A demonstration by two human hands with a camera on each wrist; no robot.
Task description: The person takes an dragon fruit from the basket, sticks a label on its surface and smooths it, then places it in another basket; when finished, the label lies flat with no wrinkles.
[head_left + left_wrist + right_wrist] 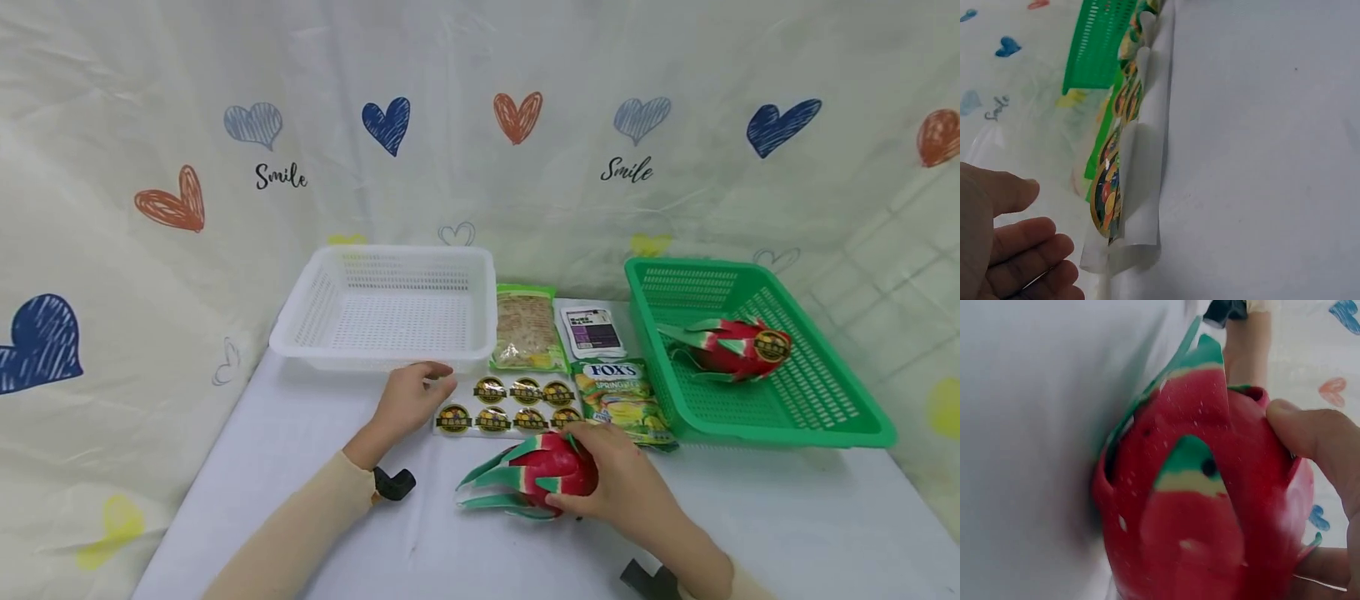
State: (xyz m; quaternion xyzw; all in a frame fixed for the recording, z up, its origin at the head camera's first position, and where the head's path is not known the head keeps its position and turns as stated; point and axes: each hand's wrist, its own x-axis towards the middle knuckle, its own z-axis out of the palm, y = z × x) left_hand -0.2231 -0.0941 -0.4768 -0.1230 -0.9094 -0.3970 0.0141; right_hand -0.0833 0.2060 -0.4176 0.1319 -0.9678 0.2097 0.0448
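My right hand (pixel 626 475) grips a red dragon fruit (pixel 551 475) with green-tipped scales, thumb on one side and fingers on the other. Its long green leaves point left, low over the white table. In the right wrist view the dragon fruit (pixel 1191 506) fills the middle, the thumb and fingers at its right side. My left hand (pixel 412 400) holds nothing, its fingers loosely bent beside the left end of a sheet of round black-and-gold stickers (pixel 492 419). From the left wrist, the sticker sheet (pixel 1141 187) is seen edge-on with its near end raised, just beyond the fingertips (pixel 1060 247).
A white basket (pixel 390 350) stands at the back left. In the green basket (pixel 780 435) at right lies another dragon fruit (pixel 738 350) bearing a round sticker. Between the baskets lie a green-edged packet (pixel 525 325), a white-and-purple packet (pixel 592 331) and a FOX'S bag (pixel 621 396).
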